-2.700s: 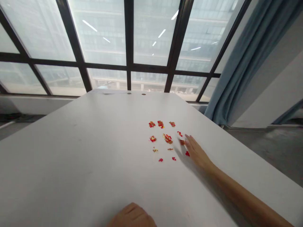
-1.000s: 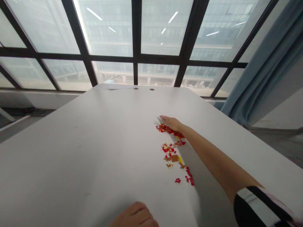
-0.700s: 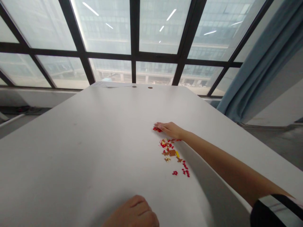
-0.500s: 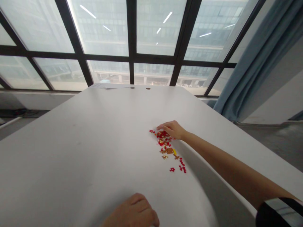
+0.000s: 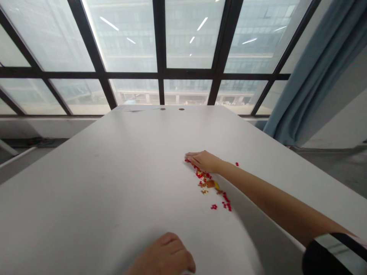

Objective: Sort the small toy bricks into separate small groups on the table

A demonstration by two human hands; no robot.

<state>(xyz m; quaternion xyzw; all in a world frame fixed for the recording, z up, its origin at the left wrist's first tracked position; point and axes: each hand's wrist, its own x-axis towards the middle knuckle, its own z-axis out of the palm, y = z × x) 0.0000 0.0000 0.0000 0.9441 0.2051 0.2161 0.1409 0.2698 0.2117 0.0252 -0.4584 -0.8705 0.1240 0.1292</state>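
My right hand (image 5: 202,160) lies with its fingers stretched out over the far end of a pile of small building-block pieces (image 5: 204,175), hiding part of it. Most of these pieces are red, others gold and brown. Toward me the pile includes a brown ribbed plate (image 5: 210,184) and a yellow piece (image 5: 216,185). Closer still are a row of red pieces (image 5: 226,200) and a small red cluster (image 5: 214,207). At the bottom edge my left hand (image 5: 166,256) rests curled on the table, fingers closed; a pale sliver shows under them, too little to name.
The white table (image 5: 137,152) stretches toward large dark-framed windows (image 5: 187,74). One red piece (image 5: 237,164) lies beyond my right forearm. Two round discs (image 5: 181,109) and a thin sheet (image 5: 133,109) sit at the far edge. A blue curtain (image 5: 304,84) hangs at the right.
My right hand has shifted slightly left and flattened over the pile, covering more of it. A red piece now shows beyond the forearm. My left hand stays curled; the view has tilted a little.
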